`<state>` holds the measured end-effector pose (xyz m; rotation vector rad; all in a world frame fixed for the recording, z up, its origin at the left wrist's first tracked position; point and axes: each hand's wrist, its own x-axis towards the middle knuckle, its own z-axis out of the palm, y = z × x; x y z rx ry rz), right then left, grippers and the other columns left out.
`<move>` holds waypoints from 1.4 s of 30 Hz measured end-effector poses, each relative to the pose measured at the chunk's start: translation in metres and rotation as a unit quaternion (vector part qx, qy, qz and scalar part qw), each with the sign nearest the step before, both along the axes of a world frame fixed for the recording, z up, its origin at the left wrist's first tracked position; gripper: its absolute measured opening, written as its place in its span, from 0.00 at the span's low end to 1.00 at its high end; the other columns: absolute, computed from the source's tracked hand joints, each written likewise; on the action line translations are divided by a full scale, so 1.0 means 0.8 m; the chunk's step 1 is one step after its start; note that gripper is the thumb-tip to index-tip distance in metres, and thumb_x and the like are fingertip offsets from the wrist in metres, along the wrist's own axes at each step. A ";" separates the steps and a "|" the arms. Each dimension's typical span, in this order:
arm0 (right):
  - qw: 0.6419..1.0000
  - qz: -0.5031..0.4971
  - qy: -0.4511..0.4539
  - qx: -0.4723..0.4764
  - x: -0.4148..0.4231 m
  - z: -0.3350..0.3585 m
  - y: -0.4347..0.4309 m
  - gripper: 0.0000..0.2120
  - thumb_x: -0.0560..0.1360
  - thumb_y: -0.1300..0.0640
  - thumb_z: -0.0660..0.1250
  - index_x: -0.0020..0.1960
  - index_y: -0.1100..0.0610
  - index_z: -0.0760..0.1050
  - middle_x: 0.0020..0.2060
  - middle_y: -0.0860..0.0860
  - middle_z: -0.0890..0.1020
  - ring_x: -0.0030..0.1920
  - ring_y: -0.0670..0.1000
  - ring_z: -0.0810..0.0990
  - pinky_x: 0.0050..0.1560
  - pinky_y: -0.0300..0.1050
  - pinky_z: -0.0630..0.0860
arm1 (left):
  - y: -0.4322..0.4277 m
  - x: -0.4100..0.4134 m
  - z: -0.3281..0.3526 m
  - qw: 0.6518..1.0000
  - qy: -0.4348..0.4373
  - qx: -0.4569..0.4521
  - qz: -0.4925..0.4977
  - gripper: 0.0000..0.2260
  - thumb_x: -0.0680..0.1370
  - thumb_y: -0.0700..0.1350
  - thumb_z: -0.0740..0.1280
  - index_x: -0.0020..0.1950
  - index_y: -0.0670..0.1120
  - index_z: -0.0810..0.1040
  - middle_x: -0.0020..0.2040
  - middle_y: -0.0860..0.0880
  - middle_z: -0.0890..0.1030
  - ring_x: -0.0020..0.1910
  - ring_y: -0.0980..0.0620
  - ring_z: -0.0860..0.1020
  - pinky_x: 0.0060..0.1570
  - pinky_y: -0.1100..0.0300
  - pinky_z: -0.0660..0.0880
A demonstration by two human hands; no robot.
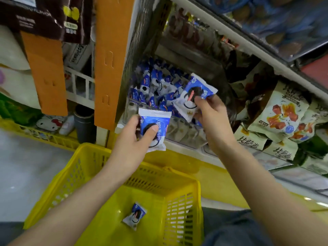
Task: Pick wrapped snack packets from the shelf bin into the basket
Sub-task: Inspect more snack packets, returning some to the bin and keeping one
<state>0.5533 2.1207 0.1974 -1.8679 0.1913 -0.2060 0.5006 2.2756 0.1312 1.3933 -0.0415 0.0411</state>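
A: Left grip?
B: Your left hand [134, 141] grasps a blue-and-white cookie packet [156, 121], thumb pressed on its face, fingers behind it. You hold it in front of the shelf bin's lower edge, above the basket's far rim.
A: Right?
B: Your right hand [212, 117] pinches a second cookie packet [193, 86] near one edge. It's tilted, right at the mouth of the shelf bin [129, 109], over the pile of matching packets [156, 82].
A: Basket?
B: The yellow plastic basket [85, 157] sits under your forearms. One loose packet [134, 216] lies on its floor.
A: Around?
B: Beige snack bags [282, 114] are right of the bin, orange cardboard flaps [110, 59] left.
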 end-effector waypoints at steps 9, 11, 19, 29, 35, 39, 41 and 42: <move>0.980 0.011 -0.007 -0.196 0.097 -0.020 0.043 0.13 0.74 0.56 0.68 0.56 0.60 0.71 0.38 0.46 0.73 0.44 0.47 0.74 0.46 0.40 0.72 | 0.005 0.018 -0.001 0.999 0.020 -0.034 -0.014 0.06 0.77 0.43 0.65 0.47 0.54 0.73 0.45 0.60 0.80 0.43 0.67 0.79 0.46 0.70 0.76; 0.966 0.053 0.022 -0.251 0.108 -0.022 0.046 0.09 0.74 0.56 0.69 0.49 0.59 0.71 0.34 0.51 0.73 0.40 0.50 0.73 0.44 0.47 0.74 | 0.008 0.021 -0.001 0.999 0.021 -0.048 -0.011 0.06 0.77 0.42 0.65 0.47 0.54 0.73 0.45 0.60 0.80 0.43 0.68 0.79 0.44 0.72 0.76; 0.889 0.175 0.120 -0.406 0.138 -0.018 0.061 0.07 0.73 0.56 0.70 0.45 0.59 0.75 0.43 0.60 0.82 0.37 0.51 0.78 0.50 0.48 0.76 | 0.013 0.028 -0.002 0.997 0.020 -0.070 -0.006 0.08 0.77 0.42 0.65 0.47 0.57 0.73 0.44 0.61 0.80 0.42 0.69 0.78 0.39 0.75 0.73; 0.946 0.123 0.080 -0.287 0.151 -0.045 0.067 0.17 0.77 0.54 0.64 0.63 0.59 0.70 0.53 0.61 0.80 0.45 0.53 0.76 0.56 0.51 0.76 | 0.018 0.028 0.005 0.997 0.013 -0.081 -0.009 0.08 0.77 0.42 0.64 0.51 0.56 0.73 0.47 0.61 0.80 0.45 0.68 0.79 0.40 0.75 0.73; 0.943 0.115 -0.066 -0.305 0.102 -0.019 0.058 0.12 0.80 0.53 0.58 0.60 0.56 0.71 0.46 0.49 0.79 0.45 0.46 0.78 0.46 0.35 0.74 | 0.013 0.023 0.003 0.996 0.044 -0.081 -0.013 0.07 0.77 0.42 0.64 0.50 0.54 0.73 0.47 0.58 0.80 0.42 0.68 0.79 0.38 0.74 0.73; 0.943 0.124 -0.184 -0.247 0.035 -0.008 0.049 0.05 0.79 0.57 0.58 0.51 0.51 0.72 0.39 0.41 0.78 0.38 0.36 0.76 0.37 0.29 0.70 | 0.007 0.016 -0.001 0.992 0.077 -0.087 -0.038 0.04 0.78 0.43 0.64 0.49 0.52 0.72 0.44 0.57 0.80 0.38 0.67 0.79 0.34 0.74 0.73; 0.940 0.136 -0.195 -0.243 0.002 -0.012 0.039 0.06 0.79 0.56 0.58 0.51 0.50 0.73 0.39 0.41 0.77 0.39 0.38 0.76 0.39 0.28 0.70 | 0.002 0.012 -0.003 0.990 0.092 -0.090 -0.052 0.04 0.78 0.42 0.63 0.49 0.51 0.72 0.44 0.56 0.81 0.37 0.66 0.80 0.34 0.74 0.73; 0.941 0.144 -0.190 -0.239 -0.012 -0.017 0.034 0.06 0.79 0.55 0.58 0.52 0.50 0.73 0.40 0.41 0.77 0.41 0.39 0.77 0.42 0.30 0.71 | -0.001 0.010 -0.005 0.989 0.097 -0.091 -0.057 0.04 0.78 0.42 0.63 0.50 0.50 0.72 0.45 0.55 0.81 0.38 0.66 0.80 0.34 0.74 0.73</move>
